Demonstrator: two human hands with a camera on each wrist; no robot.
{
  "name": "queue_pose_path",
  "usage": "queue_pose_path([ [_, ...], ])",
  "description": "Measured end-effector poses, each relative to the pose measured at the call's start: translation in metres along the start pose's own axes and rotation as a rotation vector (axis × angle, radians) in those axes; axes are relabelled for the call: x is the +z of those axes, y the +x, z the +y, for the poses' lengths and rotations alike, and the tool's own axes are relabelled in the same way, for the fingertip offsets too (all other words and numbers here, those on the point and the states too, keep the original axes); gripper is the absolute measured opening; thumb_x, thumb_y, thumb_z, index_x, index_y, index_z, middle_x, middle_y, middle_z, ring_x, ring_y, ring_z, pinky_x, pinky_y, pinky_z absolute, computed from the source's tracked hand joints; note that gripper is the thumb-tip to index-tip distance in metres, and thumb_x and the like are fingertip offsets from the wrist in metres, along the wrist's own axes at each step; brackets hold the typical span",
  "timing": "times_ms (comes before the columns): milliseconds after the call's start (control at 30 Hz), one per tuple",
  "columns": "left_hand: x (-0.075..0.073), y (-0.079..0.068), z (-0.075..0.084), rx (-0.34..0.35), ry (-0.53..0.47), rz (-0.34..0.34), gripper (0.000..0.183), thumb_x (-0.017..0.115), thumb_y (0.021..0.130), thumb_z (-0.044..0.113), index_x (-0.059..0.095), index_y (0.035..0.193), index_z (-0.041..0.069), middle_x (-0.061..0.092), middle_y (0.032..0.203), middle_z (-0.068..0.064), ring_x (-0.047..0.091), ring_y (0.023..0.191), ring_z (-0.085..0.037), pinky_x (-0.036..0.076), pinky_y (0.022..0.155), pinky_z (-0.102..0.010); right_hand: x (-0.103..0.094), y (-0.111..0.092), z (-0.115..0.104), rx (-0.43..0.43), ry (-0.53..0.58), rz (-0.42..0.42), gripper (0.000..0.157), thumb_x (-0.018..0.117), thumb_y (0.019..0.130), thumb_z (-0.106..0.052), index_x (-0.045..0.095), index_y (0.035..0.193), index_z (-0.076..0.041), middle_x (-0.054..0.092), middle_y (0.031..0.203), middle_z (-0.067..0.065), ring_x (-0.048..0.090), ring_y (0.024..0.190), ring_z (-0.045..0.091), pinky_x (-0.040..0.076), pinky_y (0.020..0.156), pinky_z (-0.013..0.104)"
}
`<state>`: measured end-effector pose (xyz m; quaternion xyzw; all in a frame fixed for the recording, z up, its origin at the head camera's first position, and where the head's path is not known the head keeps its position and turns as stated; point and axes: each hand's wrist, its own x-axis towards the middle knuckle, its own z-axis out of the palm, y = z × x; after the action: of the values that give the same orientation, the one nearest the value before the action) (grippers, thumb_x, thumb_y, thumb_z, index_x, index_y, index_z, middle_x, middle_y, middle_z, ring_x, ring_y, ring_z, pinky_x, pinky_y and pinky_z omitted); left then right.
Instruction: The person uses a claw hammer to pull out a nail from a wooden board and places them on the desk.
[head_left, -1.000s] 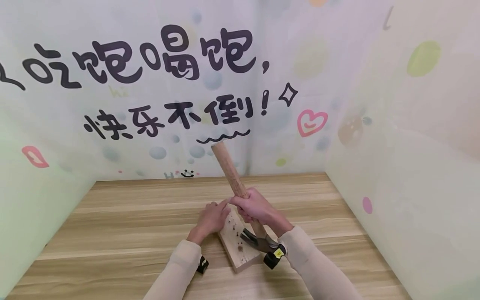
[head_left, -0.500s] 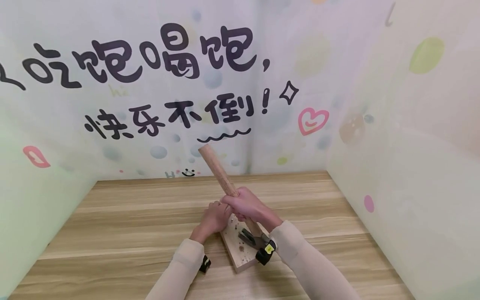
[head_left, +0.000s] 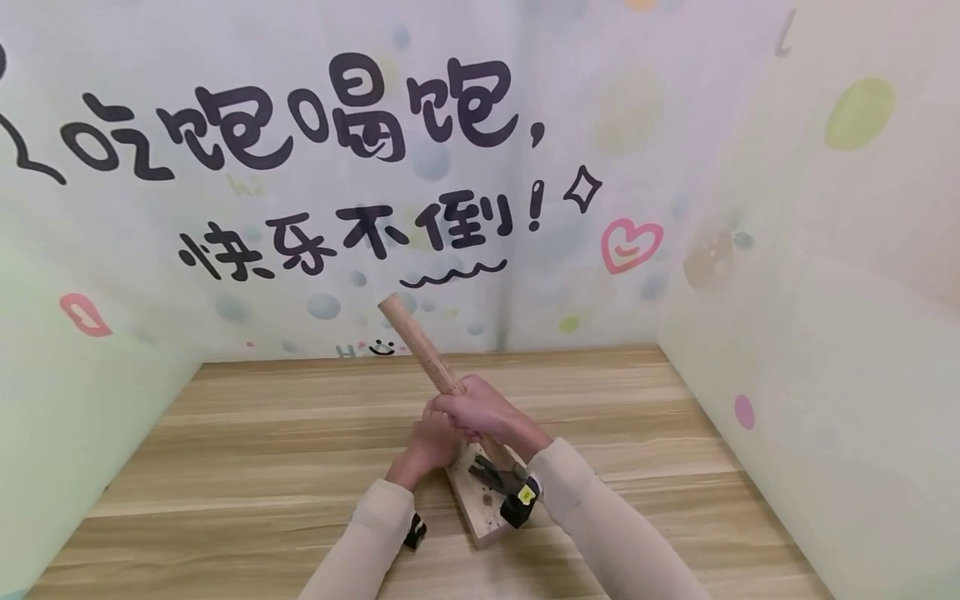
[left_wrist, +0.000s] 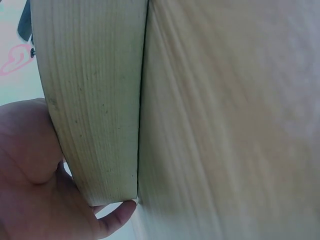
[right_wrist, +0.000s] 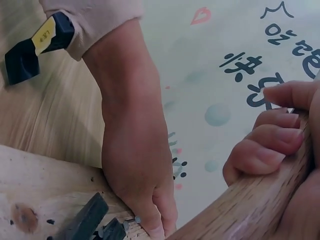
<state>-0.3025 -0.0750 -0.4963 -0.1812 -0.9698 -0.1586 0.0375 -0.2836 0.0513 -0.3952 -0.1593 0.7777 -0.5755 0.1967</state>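
Fingers of the right hand (head_left: 483, 410) curl firmly round the wooden handle of a claw hammer (head_left: 422, 346), which slants up and away toward the person's left. Left hand (head_left: 433, 443) grips the far end of a wooden board (head_left: 472, 510), which lies on the wood-grained table (head_left: 300, 433). Its claw hangs over the board's top face, beside a small nail (right_wrist: 133, 220); whether the prongs hold that nail cannot be told.
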Motion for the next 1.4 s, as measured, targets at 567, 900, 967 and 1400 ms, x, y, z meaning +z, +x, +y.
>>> queue_pose_path([
  [567,0.001,0.004,0.001,-0.044,-0.049,-0.035,0.048,0.047,0.101,0.022,0.048,0.139,-0.007,0.051,0.136,-0.031,0.050,0.119,-0.051,0.045,0.089,-0.065,-0.001,-0.001,0.006,-0.012,-0.017,0.084,0.033,0.067,0.090,-0.029,0.061,0.084,0.003,0.043,0.049,-0.005,0.035,0.038,0.008,0.029,0.036,0.023],
  [900,0.003,0.008,0.002,-0.090,0.021,-0.087,0.035,0.044,0.103,0.021,0.058,0.127,-0.001,0.054,0.121,-0.025,0.051,0.103,-0.041,0.046,0.084,-0.058,0.006,0.000,0.002,0.036,0.022,0.227,0.027,0.064,0.093,-0.028,0.057,0.078,-0.005,0.043,0.049,-0.004,0.035,0.037,0.008,0.029,0.035,0.023],
  [967,0.003,0.008,0.001,-0.103,0.002,-0.093,0.036,0.043,0.104,0.022,0.056,0.129,0.001,0.055,0.117,-0.024,0.051,0.105,-0.042,0.045,0.086,-0.058,0.008,0.001,0.002,0.050,0.045,0.271,0.028,0.063,0.094,-0.027,0.055,0.076,-0.008,0.044,0.049,-0.004,0.036,0.037,0.008,0.030,0.035,0.023],
  [1400,0.000,0.004,-0.001,-0.094,-0.133,-0.051,0.032,0.044,0.105,0.024,0.051,0.131,0.008,0.056,0.116,-0.025,0.050,0.109,-0.043,0.042,0.088,-0.060,0.014,-0.002,0.002,0.012,0.048,0.478,0.037,0.062,0.094,-0.028,0.046,0.063,-0.014,0.038,0.046,-0.006,0.036,0.038,0.008,0.030,0.036,0.022],
])
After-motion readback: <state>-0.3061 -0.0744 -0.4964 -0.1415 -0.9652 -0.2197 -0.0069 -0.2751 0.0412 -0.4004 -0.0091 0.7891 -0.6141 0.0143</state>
